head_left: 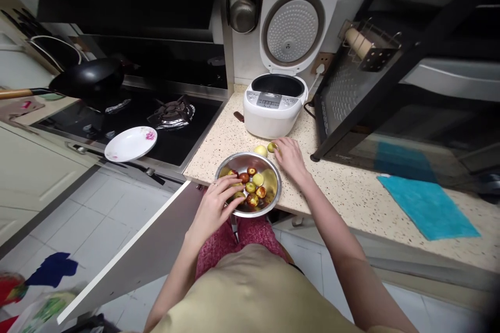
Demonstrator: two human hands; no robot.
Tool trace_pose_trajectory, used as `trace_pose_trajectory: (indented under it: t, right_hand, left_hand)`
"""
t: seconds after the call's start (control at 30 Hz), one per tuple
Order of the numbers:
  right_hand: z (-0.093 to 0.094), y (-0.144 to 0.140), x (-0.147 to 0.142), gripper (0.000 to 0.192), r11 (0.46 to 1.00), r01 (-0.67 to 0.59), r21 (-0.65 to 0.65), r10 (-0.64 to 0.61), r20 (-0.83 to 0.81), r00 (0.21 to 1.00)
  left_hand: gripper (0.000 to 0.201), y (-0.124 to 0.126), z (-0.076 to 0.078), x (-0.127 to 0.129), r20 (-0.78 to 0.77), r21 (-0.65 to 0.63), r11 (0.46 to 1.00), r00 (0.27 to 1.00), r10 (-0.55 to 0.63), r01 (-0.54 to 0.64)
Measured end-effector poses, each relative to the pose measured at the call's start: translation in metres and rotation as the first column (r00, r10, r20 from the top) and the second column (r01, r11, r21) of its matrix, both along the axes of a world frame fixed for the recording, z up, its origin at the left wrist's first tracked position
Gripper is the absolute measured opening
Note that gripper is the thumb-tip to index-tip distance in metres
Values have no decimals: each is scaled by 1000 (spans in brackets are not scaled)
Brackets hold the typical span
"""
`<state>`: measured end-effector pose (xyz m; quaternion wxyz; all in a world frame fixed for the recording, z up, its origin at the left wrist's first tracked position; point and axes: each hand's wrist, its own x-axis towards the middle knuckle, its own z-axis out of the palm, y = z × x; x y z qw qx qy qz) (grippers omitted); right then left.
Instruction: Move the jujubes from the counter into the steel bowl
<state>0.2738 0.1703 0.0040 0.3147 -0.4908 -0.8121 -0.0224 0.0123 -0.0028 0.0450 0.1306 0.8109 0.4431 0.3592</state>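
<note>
Seen from above, the person wore a sleeveless top (250, 296) of pale khaki-yellow cloth, smooth and plain, that filled the near centre of the view. Below its hem showed trousers (230, 242) in a mottled pink-red knit. Both arms were bare from shoulder to wrist. The left hand (214, 203) carried a thin ring (214, 184) on one finger; the right hand (289, 155) bore no jewellery that could be made out.
</note>
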Motion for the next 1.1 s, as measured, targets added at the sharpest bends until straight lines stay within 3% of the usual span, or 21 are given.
trace_pose_trajectory:
  t: [0.17,0.43,0.77,0.97,1.1]
  right_hand:
    - [-11,19,-5,29,998,-27,-56,36,181,983]
    - [-16,22,-5,26,998,2,-63,10,185,983]
    - [15,-9,-9,24,1000,-15,13,16,-53,998]
    - [34,-47,-18,22,991,-135,26,137,-264,955]
    - [41,-69,-25,21,977,-214,3,205,-299,932]
  left_hand:
    - [29,-4,-5,0,4,-32,999,1000,4,-4]
    - [30,-3,-8,-3,-23,-62,998,999,24,-25]
    - [35,-4,-12,-4,-81,-44,999,997,7,-11]
    - [36,-4,-14,-5,-104,-63,998,994,22,-29]
    - [36,-4,-13,-5,-124,-74,997,992,25,-35]
